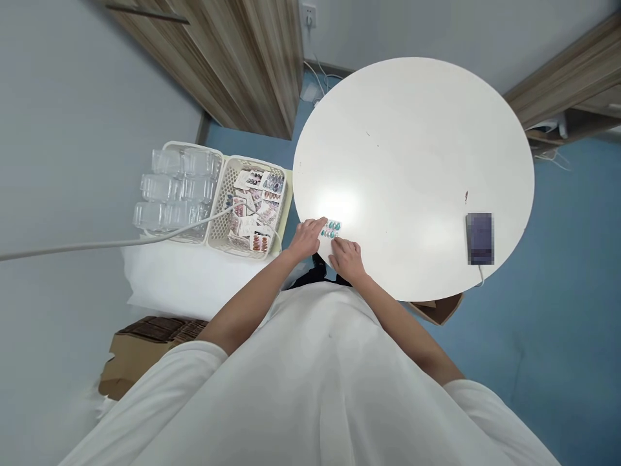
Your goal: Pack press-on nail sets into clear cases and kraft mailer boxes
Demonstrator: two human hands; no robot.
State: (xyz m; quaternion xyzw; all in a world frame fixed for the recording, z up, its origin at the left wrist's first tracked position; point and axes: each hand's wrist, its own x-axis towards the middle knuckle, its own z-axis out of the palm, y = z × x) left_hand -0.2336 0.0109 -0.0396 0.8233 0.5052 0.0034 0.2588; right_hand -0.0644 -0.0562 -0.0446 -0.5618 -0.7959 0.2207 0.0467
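Observation:
A small card of press-on nails (pixel 331 228), with teal and pale nails in rows, lies at the near left edge of the white round table. My left hand (pixel 306 239) is at its left side, fingertips on the upper left corner, the fingers bent around that edge. From below right, my right hand (pixel 348 259) touches the card's lower edge with its index fingertip. The right thumb is spread away from the index finger, with nothing visible between them.
The round table (pixel 417 142) bears a dark phone-like device (pixel 480 238) with a cable at right. Left of it, a white basket (pixel 213 236) holds several nail cards; another basket (pixel 169 146) holds clear plastic boxes. A white cable (pixel 97 246) crosses in front of the baskets. Cardboard (pixel 130 362) lies lower left.

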